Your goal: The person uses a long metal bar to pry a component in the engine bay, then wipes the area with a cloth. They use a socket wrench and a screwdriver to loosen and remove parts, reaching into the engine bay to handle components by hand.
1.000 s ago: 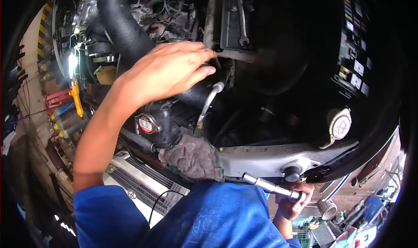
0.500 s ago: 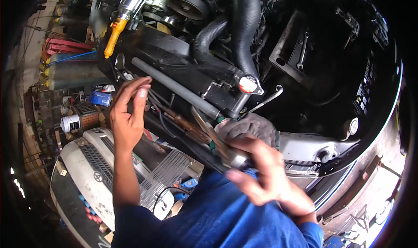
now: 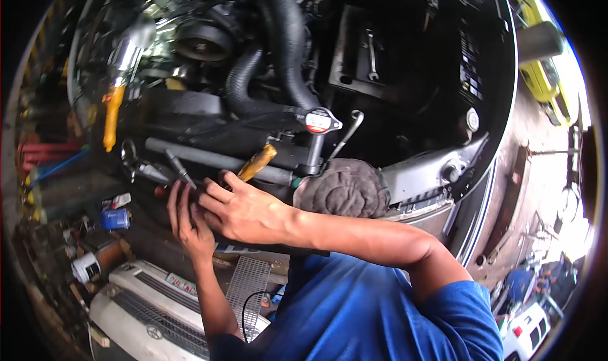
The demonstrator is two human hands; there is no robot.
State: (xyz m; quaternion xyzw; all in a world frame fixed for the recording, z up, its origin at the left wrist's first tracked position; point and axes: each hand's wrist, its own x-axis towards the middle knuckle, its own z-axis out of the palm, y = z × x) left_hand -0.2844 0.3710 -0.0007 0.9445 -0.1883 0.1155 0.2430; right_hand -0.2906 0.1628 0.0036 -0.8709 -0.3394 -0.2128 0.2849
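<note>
My left hand (image 3: 190, 229) is at the front edge of the engine bay, fingers raised and bent together; what they grip is hidden. A slim metal piece (image 3: 180, 168) sticks up just beyond its fingertips. Right beside it, my right hand (image 3: 244, 212) reaches across with curled fingers. A worn yellow handle (image 3: 258, 163) juts out behind its index finger, apparently in its grasp; the rest of that tool is covered. A grey pipe-like bar (image 3: 209, 155) lies behind both hands. Near my right forearm rests a crumpled grey cloth (image 3: 345, 190).
A radiator cap (image 3: 320, 120) and thick black hoses (image 3: 285, 50) lie beyond. A yellow-handled power tool (image 3: 115, 111) stands at the left. A combination wrench (image 3: 371, 56) lies in the battery tray area. Below is a white car front panel (image 3: 149, 316).
My right hand has moved left from beside the cloth to my left hand, bringing the yellow handle into sight. My left hand's fingers have closed in. The camera view has shifted.
</note>
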